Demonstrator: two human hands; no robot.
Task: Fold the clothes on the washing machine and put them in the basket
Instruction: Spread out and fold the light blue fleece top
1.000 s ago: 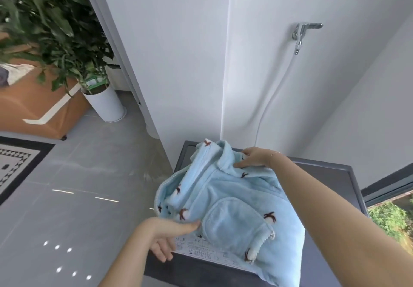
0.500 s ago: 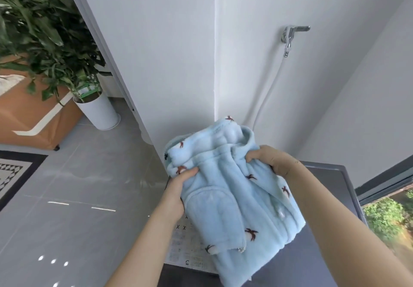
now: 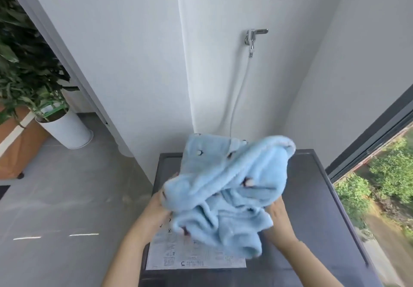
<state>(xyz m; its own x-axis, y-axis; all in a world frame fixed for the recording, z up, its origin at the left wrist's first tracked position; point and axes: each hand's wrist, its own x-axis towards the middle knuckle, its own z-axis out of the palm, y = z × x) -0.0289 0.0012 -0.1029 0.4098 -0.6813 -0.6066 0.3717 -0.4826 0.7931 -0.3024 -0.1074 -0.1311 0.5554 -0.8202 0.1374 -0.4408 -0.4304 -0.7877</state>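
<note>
A fluffy light-blue garment with small dark bird prints is bunched up above the dark grey washing machine top. My left hand grips its left edge, fingers mostly hidden in the fleece. My right hand holds the garment's right side from underneath, fingers tucked under the cloth. Part of the garment flips up toward the wall. No basket is in view.
A white instruction sticker lies on the machine lid near its front. A tap with a white hose is on the wall behind. A potted plant stands on the grey floor at left. A window is at right.
Both hands dropped lower and nearer to me, and the garment went from a neat held shape to a bunched, flipped-over heap. The camera tilted down and to the right.
</note>
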